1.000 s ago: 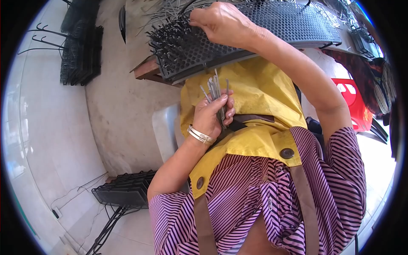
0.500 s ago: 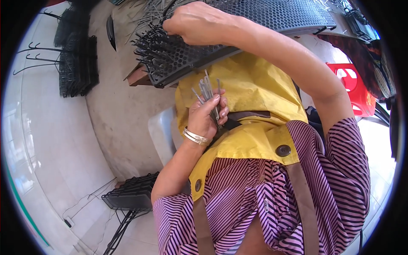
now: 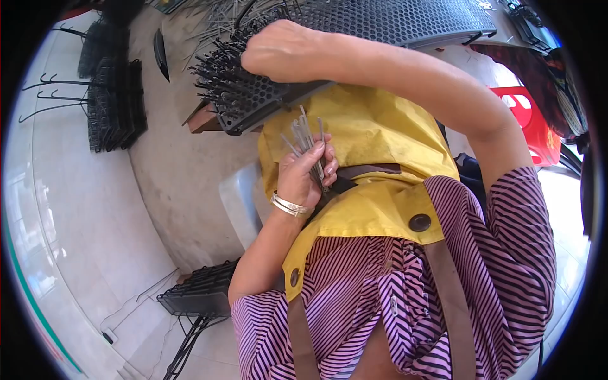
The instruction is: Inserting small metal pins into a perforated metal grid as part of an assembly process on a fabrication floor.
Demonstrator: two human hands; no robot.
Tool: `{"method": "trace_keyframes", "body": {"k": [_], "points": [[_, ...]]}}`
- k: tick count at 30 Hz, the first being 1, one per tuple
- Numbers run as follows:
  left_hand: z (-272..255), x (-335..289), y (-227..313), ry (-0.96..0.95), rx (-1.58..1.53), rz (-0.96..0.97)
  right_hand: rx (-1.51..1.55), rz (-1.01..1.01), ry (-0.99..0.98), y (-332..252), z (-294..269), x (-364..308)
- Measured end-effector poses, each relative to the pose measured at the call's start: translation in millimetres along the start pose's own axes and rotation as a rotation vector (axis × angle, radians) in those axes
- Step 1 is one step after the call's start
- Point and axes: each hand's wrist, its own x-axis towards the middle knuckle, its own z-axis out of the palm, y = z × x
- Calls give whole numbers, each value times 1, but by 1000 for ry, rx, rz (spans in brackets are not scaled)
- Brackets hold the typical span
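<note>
My left hand (image 3: 306, 174) is closed around a bundle of thin grey metal rods (image 3: 303, 132), held in front of the yellow apron (image 3: 373, 130). The rods point up and away, fanning slightly at their tips. My right hand (image 3: 275, 54) is bent into a closed shape above a dark perforated panel (image 3: 399, 22). Its fingertips are turned away, so whatever they pinch is hidden. Just left of that hand, many dark rod ends (image 3: 221, 76) stand crowded together in the panel's holes.
Loose grey rods (image 3: 212, 25) lie scattered beyond the panel. Stacks of black wire racks (image 3: 117, 104) lean at the left, with another black stack (image 3: 199, 291) at the lower left. A red plastic stool (image 3: 538, 136) stands at the right. A pale blue-white chair edge (image 3: 239, 196) is beside my left arm.
My right hand has come slightly nearer and to the left over the panel. My left hand keeps its hold on the rods, almost still. The view has shifted a little.
</note>
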Motion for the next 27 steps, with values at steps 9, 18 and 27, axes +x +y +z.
{"method": "trace_keyframes", "body": {"k": [9,18,27], "points": [[5,-4,0,-3,-40,142,773,552,24,-29,0,-74],[6,-1,-2,41,62,239,1392,819,160,-50,16,-102],[-2,3,-7,74,-39,187,983,685,690,-16,-9,-66]]}}
